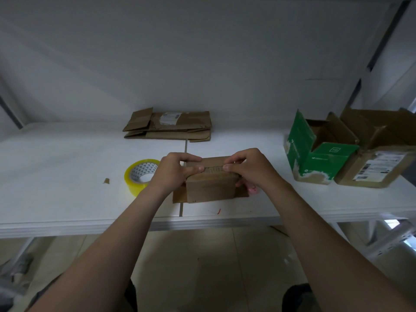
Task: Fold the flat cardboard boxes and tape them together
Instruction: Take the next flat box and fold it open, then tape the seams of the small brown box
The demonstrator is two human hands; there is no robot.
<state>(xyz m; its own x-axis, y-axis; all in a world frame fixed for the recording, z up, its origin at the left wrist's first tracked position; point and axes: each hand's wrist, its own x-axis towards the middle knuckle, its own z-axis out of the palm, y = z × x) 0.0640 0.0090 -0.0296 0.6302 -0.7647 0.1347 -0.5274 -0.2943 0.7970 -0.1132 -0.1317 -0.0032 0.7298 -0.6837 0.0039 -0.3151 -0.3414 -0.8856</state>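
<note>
White table, frame centre: two hands on one small brown box.
I count one left hand and one right hand, each with fingers curled over its top flaps, thumb pinching the seam. One yellow tape roll lies just left of the left hand, one cardboard scrap farther left. One stack of flat boxes sits at upper centre. Two open boxes, one green box and one larger brown box, stand at right.
</note>
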